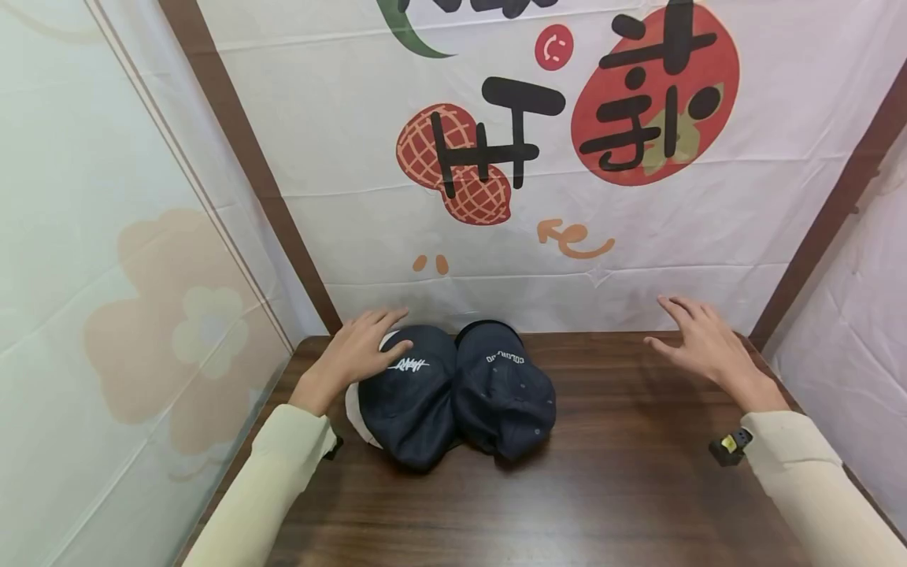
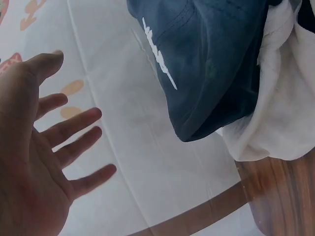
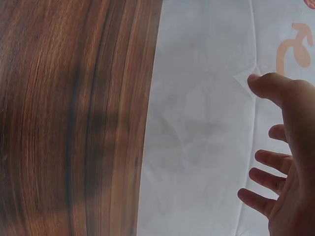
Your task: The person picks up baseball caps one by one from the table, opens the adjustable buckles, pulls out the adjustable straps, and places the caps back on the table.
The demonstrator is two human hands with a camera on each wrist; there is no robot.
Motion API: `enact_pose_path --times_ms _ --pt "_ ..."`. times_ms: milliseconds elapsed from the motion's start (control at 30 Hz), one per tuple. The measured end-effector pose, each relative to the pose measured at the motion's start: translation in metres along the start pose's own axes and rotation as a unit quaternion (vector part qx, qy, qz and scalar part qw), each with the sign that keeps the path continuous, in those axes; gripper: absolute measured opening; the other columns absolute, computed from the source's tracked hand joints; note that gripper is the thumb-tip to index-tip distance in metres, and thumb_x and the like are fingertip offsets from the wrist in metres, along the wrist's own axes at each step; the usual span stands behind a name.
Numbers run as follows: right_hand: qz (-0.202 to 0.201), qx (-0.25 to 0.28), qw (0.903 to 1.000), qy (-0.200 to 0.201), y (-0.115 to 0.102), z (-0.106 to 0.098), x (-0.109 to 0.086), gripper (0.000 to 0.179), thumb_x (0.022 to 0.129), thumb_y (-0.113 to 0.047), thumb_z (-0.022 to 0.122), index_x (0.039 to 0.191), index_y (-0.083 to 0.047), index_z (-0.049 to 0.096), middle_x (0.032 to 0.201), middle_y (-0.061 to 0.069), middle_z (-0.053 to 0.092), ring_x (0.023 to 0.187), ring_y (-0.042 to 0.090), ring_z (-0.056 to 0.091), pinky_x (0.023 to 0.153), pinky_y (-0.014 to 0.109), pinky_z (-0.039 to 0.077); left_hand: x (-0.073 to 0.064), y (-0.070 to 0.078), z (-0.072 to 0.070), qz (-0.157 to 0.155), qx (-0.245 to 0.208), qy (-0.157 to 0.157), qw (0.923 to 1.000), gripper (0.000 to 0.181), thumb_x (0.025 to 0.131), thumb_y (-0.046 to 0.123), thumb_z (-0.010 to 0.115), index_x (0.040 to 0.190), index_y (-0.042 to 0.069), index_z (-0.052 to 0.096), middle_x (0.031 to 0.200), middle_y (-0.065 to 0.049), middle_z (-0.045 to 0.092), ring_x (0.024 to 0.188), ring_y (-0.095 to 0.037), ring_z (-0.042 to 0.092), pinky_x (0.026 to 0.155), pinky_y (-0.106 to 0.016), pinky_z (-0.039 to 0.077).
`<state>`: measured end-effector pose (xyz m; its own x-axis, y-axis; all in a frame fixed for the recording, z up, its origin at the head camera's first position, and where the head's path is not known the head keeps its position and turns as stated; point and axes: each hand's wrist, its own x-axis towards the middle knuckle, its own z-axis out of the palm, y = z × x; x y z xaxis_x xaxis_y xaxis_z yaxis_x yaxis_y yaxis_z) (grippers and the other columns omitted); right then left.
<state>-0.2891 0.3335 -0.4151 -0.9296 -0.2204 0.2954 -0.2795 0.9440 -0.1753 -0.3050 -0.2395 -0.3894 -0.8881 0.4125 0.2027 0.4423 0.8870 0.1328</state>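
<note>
I am watching two bare hands hovering over a dark brown wood-grain tabletop (image 1: 638, 480). The left hand (image 1: 361, 348) is reaching above the navy fabric cap with white script lettering (image 1: 414, 413), its fingers spreading apart and gripping nothing; the left wrist view is showing a gap between them. The right hand (image 1: 701, 346) is hanging over the far right side, well apart from the caps, its fingers also spreading and holding nothing. Beside the script cap, and seemingly touching it, a navy cap with arched white lettering (image 1: 505, 405) is lying toward the middle. Something of soft white fabric (image 1: 360, 417) is peeking out along the script cap's left edge, and I am judging it another cap.

I am worrying about that overlap: a careless pinch on the script cap could be dragging the white fabric along. The soft crowns are sagging, so pressing down could be crumpling them.
</note>
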Motion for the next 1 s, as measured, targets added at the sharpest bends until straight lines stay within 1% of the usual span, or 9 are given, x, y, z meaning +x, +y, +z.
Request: enact_pose_path --times_ms 100,167,267,333,433,600,800,867,1000 --pt "-0.002 0.001 1.0000 -0.001 -0.006 0.000 0.000 0.083 0.097 -0.042 0.076 0.159 0.000 0.043 0.157 0.030 0.044 0.137 0.057 0.043 0.106 0.076 0.041 -0.002 0.001 0.002 0.013 -0.001 0.018 0.9998 0.062 0.105 0.046 0.065 0.158 0.017 0.052 0.154 -0.016 0.060 0.141 -0.040 0.057 0.112 -0.063 0.048" --pt "-0.002 0.000 1.0000 -0.006 -0.009 0.000 0.000 0.081 0.098 -0.041 0.076 0.159 0.001 0.043 0.156 0.030 0.045 0.138 0.057 0.043 0.105 0.075 0.042 -0.004 0.001 0.004 0.024 -0.002 0.033 0.9992 0.059 0.105 0.042 0.068 0.156 0.016 0.055 0.149 -0.015 0.063 0.135 -0.038 0.062 0.107 -0.059 0.053" --pt "-0.001 0.005 0.9999 -0.011 -0.016 0.000 0.000 0.077 0.099 -0.039 0.075 0.157 0.001 0.046 0.155 0.029 0.047 0.139 0.055 0.044 0.104 0.074 0.044 -0.006 0.002 0.006 0.038 -0.004 0.053 0.9979 0.055 0.104 0.036 0.071 0.152 0.014 0.059 0.138 -0.013 0.070 0.120 -0.033 0.070 0.095 -0.054 0.059" --pt "0.001 0.010 0.9999 -0.013 -0.020 0.000 -0.001 0.072 0.099 -0.037 0.074 0.156 0.000 0.048 0.154 0.028 0.048 0.140 0.053 0.045 0.102 0.073 0.046 -0.007 0.004 0.008 0.045 -0.006 0.064 0.9969 0.051 0.103 0.033 0.072 0.149 0.014 0.061 0.129 -0.012 0.073 0.111 -0.030 0.072 0.088 -0.051 0.060" --pt "0.001 0.023 0.9997 -0.008 -0.026 0.000 -0.002 0.066 0.100 -0.033 0.074 0.154 -0.002 0.051 0.152 0.027 0.052 0.139 0.052 0.047 0.099 0.072 0.048 -0.009 0.006 0.011 0.052 -0.007 0.078 0.9955 0.045 0.103 0.031 0.072 0.144 0.014 0.065 0.119 -0.008 0.075 0.103 -0.027 0.073 0.083 -0.048 0.061" --pt "-0.008 0.038 0.9992 0.006 -0.037 0.000 -0.004 0.059 0.100 -0.031 0.074 0.150 -0.005 0.056 0.148 0.025 0.057 0.137 0.050 0.052 0.097 0.071 0.050 -0.012 0.014 0.011 0.065 -0.017 0.097 0.9930 0.036 0.104 0.029 0.070 0.137 0.015 0.070 0.116 -0.007 0.076 0.101 -0.024 0.074 0.081 -0.046 0.061" --pt "-0.038 0.042 0.9978 0.036 -0.052 0.003 -0.006 0.054 0.097 -0.027 0.077 0.144 -0.005 0.062 0.142 0.022 0.064 0.132 0.046 0.058 0.099 0.067 0.052 -0.015 0.025 0.014 0.079 -0.019 0.118 0.9897 0.031 0.102 0.025 0.072 0.131 0.015 0.074 0.114 -0.005 0.077 0.098 -0.020 0.075 0.077 -0.042 0.062" --pt "-0.045 0.046 0.9970 0.043 -0.058 0.003 -0.007 0.053 0.096 -0.025 0.079 0.142 -0.005 0.063 0.140 0.022 0.065 0.132 0.046 0.059 0.100 0.066 0.051 -0.016 0.029 0.014 0.077 -0.023 0.119 0.9896 0.030 0.102 0.025 0.072 0.131 0.016 0.075 0.114 -0.004 0.077 0.098 -0.020 0.075 0.078 -0.042 0.062" --pt "-0.048 0.060 0.9961 0.043 -0.069 0.003 -0.009 0.053 0.095 -0.023 0.079 0.142 -0.005 0.064 0.140 0.022 0.065 0.131 0.046 0.059 0.100 0.067 0.051 -0.017 0.036 0.016 0.074 -0.039 0.115 0.9899 0.030 0.103 0.025 0.071 0.131 0.016 0.075 0.114 -0.003 0.076 0.098 -0.020 0.074 0.078 -0.041 0.061"
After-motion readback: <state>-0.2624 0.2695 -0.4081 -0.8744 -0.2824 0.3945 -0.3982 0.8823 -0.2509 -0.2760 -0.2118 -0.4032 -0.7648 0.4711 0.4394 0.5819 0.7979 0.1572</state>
